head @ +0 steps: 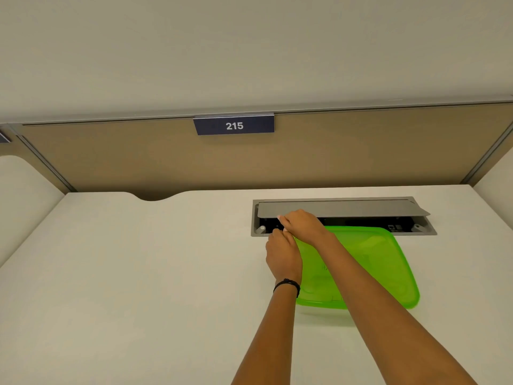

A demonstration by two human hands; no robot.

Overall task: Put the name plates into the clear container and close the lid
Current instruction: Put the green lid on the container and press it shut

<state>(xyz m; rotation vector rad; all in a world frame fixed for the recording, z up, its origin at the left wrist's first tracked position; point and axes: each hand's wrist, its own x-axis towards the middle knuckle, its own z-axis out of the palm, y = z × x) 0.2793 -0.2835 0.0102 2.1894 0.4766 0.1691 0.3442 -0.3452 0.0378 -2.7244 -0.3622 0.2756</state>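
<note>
Both hands, left hand (pixel 283 254) and right hand (pixel 301 225), press the green lid's (pixel 374 262) far-left corner on the counter (pixel 138 273); each grip's closure is unclear. Uneven pressure might leave other corners unsealed; plate 215 (pixel 234 125) hangs uncollected.

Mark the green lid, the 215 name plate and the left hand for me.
green lid (pixel 369 262): head view, on its flat top, right of the arms.
215 name plate (pixel 234 125): head view, on the printed number.
left hand (pixel 283 255): head view, on the back of the hand.
</note>
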